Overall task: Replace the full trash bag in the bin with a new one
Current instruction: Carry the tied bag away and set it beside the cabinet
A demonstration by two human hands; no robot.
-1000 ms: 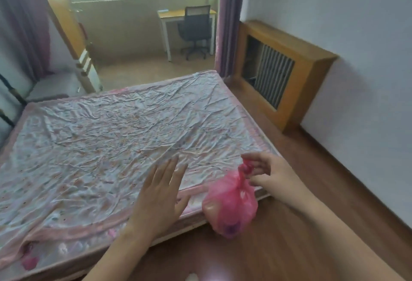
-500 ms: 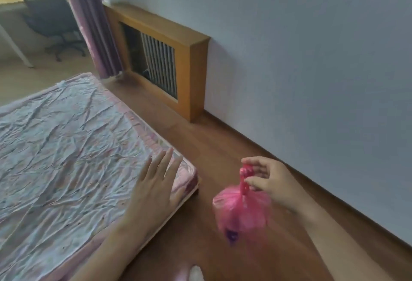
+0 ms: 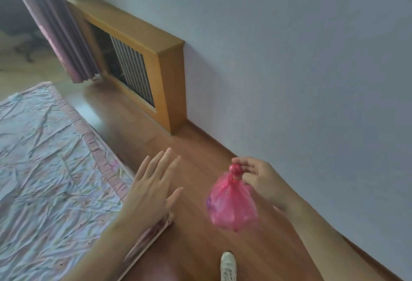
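Observation:
A small pink trash bag [image 3: 231, 207], knotted at the top and bulging with contents, hangs above the wooden floor. My right hand [image 3: 258, 178] pinches its knot between thumb and fingers. My left hand [image 3: 151, 189] hovers flat to the left of the bag, fingers spread, holding nothing, over the corner of the bed. No bin is in view.
A bed with a wrinkled pale sheet [image 3: 44, 169] fills the left side. A wooden radiator cover [image 3: 165, 75] stands against the grey wall [image 3: 289, 58], next to a purple curtain [image 3: 60, 29]. A strip of wooden floor [image 3: 200, 147] runs between bed and wall. My white shoe [image 3: 227, 266] shows at the bottom.
The view has swung right, from the bed toward the wall and floor. The bag still hangs from my right hand and has swung slightly; my left hand stays spread beside it.

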